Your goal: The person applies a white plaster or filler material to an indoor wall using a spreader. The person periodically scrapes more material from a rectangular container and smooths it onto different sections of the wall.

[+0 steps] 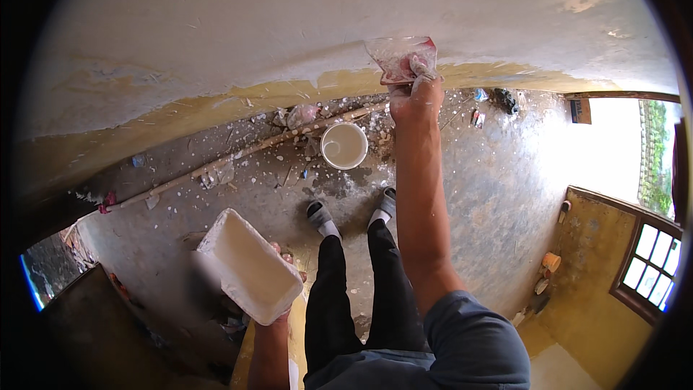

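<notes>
My right hand (pixel 421 88), smeared with white, is closed on a broad, flat putty spreader (pixel 401 54), reddish at its edge. The spreader lies against the wall (pixel 289 14), where a pale grey-white coat covers the upper part and a yellow strip shows lower down. At the lower left, my left hand (pixel 291 258) grips a white rectangular tub (pixel 278 292) from beneath and along its right side. White paste coats the tub's inside. Most of the left palm is hidden by the tub.
Ahead of my feet stands a white bucket (pixel 364 146) with pale liquid inside. A long wooden pole (pixel 253 148) lies along the wall's foot among white splatters and crumpled plastic (pixel 302 115). To the right are a bright doorway (pixel 610 148) and a barred window (pixel 655 260).
</notes>
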A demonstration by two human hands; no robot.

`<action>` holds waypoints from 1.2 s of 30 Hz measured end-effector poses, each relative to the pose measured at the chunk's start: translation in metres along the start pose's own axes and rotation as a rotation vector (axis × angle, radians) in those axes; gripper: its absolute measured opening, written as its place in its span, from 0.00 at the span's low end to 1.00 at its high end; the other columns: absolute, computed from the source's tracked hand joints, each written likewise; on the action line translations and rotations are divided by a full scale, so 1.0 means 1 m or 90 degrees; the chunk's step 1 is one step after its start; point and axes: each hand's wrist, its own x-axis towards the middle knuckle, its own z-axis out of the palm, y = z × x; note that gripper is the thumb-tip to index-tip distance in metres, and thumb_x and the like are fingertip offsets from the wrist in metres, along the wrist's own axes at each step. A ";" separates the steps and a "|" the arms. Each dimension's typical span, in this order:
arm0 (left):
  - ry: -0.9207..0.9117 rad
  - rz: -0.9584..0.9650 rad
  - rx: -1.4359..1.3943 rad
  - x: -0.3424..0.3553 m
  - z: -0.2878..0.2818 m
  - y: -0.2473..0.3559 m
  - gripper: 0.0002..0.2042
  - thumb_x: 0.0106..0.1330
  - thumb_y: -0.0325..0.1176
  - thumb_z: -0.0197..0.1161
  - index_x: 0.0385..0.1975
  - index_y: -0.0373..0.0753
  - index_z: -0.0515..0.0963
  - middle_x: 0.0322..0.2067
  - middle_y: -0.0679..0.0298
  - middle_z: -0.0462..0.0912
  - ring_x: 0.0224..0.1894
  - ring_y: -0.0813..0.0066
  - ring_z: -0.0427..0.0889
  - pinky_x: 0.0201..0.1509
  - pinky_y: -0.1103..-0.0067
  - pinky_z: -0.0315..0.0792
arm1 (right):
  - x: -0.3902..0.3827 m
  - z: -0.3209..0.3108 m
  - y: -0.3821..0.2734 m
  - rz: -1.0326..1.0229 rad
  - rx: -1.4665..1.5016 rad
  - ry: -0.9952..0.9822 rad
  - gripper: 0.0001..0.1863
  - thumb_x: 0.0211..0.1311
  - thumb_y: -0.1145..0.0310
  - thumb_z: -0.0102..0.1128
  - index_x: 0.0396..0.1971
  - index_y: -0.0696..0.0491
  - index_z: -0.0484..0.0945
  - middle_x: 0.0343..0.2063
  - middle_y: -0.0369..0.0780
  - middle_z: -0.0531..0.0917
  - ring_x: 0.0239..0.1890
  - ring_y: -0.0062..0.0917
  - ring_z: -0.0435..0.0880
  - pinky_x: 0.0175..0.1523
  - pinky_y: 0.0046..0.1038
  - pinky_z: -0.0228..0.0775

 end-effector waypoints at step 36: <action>-0.164 -0.272 -0.105 0.197 0.025 -0.144 0.28 0.71 0.52 0.45 0.67 0.48 0.57 0.66 0.57 0.60 0.65 0.54 0.65 0.66 0.55 0.62 | -0.085 -0.089 -0.172 -0.218 -0.268 -0.155 0.16 0.63 0.75 0.59 0.50 0.59 0.72 0.43 0.38 0.80 0.41 0.21 0.80 0.41 0.20 0.73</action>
